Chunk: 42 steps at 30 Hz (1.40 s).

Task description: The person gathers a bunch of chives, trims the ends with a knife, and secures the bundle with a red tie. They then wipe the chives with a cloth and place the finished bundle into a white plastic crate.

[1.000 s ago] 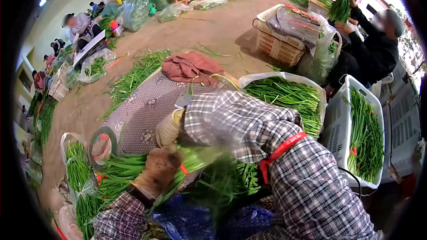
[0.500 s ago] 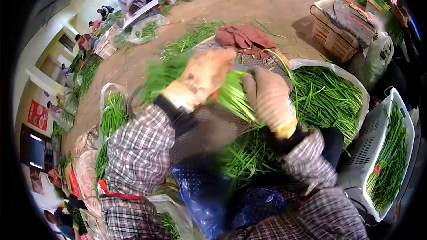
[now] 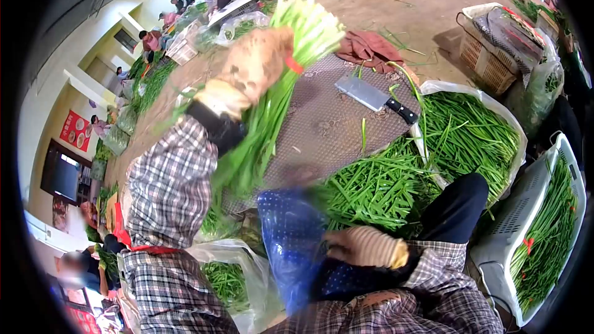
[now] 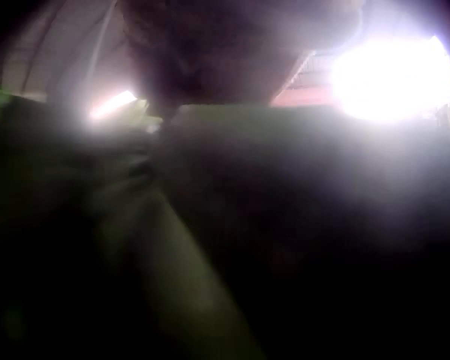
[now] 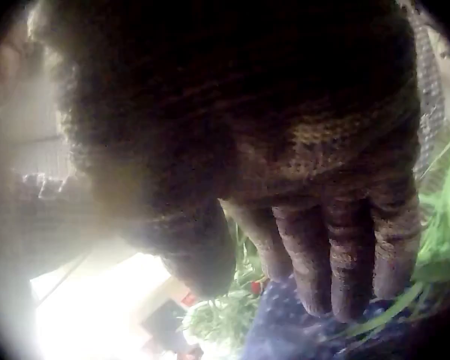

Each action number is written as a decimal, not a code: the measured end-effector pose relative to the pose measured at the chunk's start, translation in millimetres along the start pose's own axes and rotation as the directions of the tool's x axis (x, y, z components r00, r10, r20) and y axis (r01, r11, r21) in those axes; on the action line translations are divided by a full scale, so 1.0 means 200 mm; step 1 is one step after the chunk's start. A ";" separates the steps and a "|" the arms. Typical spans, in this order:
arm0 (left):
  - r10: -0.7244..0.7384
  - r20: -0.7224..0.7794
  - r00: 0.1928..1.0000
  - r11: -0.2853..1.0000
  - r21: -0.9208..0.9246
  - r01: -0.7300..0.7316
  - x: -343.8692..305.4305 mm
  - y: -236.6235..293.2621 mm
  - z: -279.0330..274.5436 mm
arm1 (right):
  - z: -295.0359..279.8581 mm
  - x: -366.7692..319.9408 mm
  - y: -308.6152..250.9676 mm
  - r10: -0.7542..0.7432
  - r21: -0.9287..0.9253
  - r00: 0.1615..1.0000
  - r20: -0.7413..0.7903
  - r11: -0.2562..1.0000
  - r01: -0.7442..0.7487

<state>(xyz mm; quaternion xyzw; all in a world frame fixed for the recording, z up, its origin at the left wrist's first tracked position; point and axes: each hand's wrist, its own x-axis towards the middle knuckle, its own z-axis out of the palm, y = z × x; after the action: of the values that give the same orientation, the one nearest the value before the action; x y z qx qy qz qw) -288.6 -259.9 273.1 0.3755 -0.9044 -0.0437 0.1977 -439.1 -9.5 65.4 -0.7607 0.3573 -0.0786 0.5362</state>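
My gloved left hand (image 3: 253, 65) grips a bundle of garlic chives (image 3: 312, 28) just beside its red band (image 3: 294, 65). Pale cut ends point up and away; the green leaves hang toward me, blurred. The left wrist view is mostly dark, with a dim green stalk (image 4: 187, 277). Low over my lap, my gloved right hand (image 3: 368, 246) is beside the blue dotted plastic (image 3: 281, 219), holding nothing; its fingers (image 5: 311, 255) extend loosely in the right wrist view. A cleaver (image 3: 365, 93) with a black handle lies on the patterned work surface (image 3: 322, 120).
Loose green leaves (image 3: 377, 185) are heaped at the surface's near right edge. Beyond lie a lined container of chives (image 3: 470, 130) and a white crate (image 3: 526, 253). A brown cloth (image 3: 371, 49) rests at the far edge. An open plastic bag (image 3: 253, 266) stands near my left arm.
The left hand has lifted the bundle and swung it, cut ends now up. The right hand has let go of it and dropped back to the lap. The cleaver has come into full view.
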 end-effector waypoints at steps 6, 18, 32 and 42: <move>-0.248 0.067 0.966 0.827 -0.506 0.247 -0.43 -0.13 0.50 | -0.38 -0.17 0.18 -0.068 -0.052 0.691 -0.719 0.998 0.043; -0.146 0.249 0.957 0.899 -0.371 0.234 -0.67 0.01 0.74 | -1.07 0.29 0.54 0.205 -0.327 0.479 -0.853 0.505 -0.799; -0.134 0.675 0.726 0.939 -0.148 0.311 -0.35 -0.20 0.96 | -1.06 0.14 0.59 0.489 0.184 0.644 -0.589 0.856 -0.483; -0.222 0.554 0.802 0.959 0.272 0.078 -0.36 0.03 0.54 | -0.63 -0.17 0.58 0.107 0.078 0.353 -0.930 0.992 -0.096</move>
<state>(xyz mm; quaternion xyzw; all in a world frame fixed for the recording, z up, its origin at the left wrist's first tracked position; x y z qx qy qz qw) -289.6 -212.4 151.6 0.4358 -0.8872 -0.0640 -0.1370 -579.7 -104.1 26.0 -0.5565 0.6436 -0.4636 0.2473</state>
